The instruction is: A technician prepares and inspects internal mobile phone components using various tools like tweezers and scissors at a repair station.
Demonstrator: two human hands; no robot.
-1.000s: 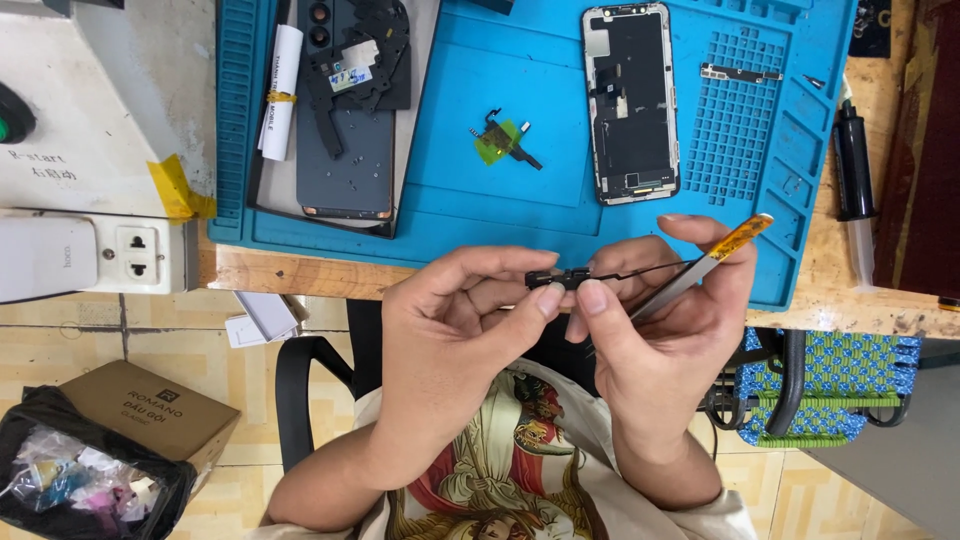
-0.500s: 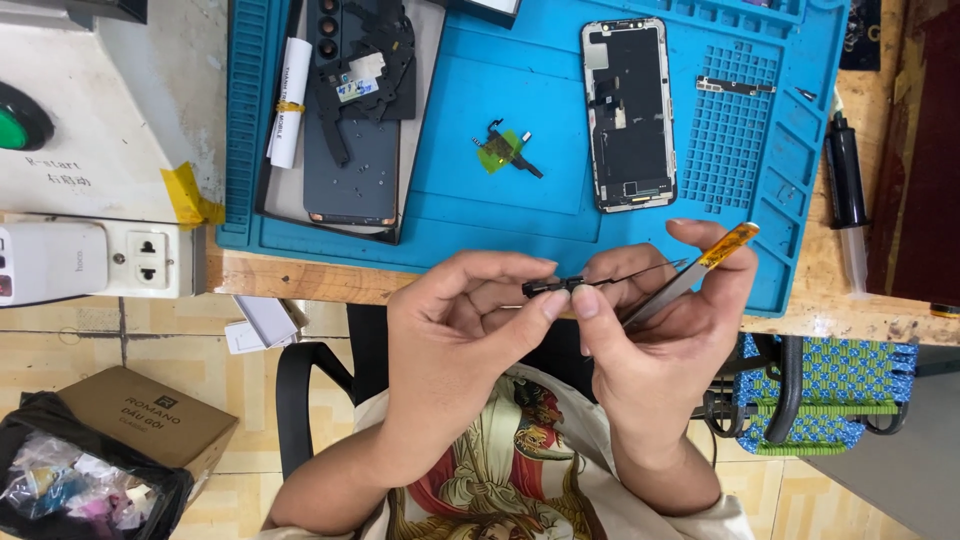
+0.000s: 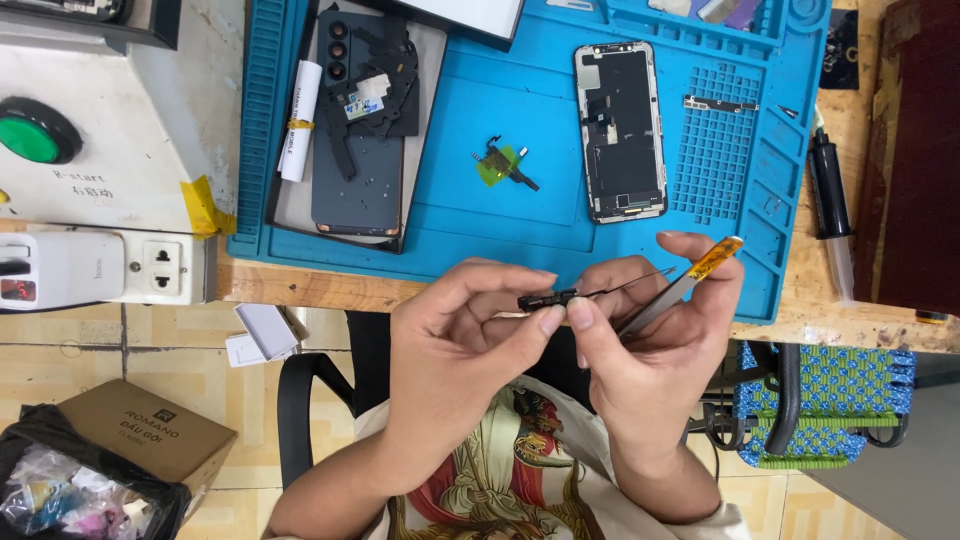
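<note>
Pinching a small black part [image 3: 547, 298] between them, both hands sit low in front of the workbench edge, just off the near rim of the blue work mat [image 3: 470, 235]. The left hand [image 3: 455, 365] has thumb and forefinger closed narrow on the part's left end, the other fingers curled in beneath. The right hand [image 3: 650, 350] meets it thumb to thumb, its fingertips pressed on the part's right end, and a thin dark flex strip trails from the part off to the right. That same right hand also carries a pair of metal tweezers [image 3: 680, 288], tucked along the fingers with the yellow-taped end pointing up and to the right. Up on the mat, well apart from the hands, an opened phone frame [image 3: 620, 130] lies face up with its insides showing, a small green-and-black component [image 3: 503, 163] rests near the mat's centre, and a dark phone back [image 3: 357, 170] lies on a tray at the left with a black cover piece on top and a white rolled tube [image 3: 300, 120] beside it. Left of the mat stands a grey machine with a green button [image 3: 35, 133], and below it a white power strip [image 3: 110, 270]. At the right, on the wooden bench, lies a black syringe-like dispenser [image 3: 830, 200].
</note>
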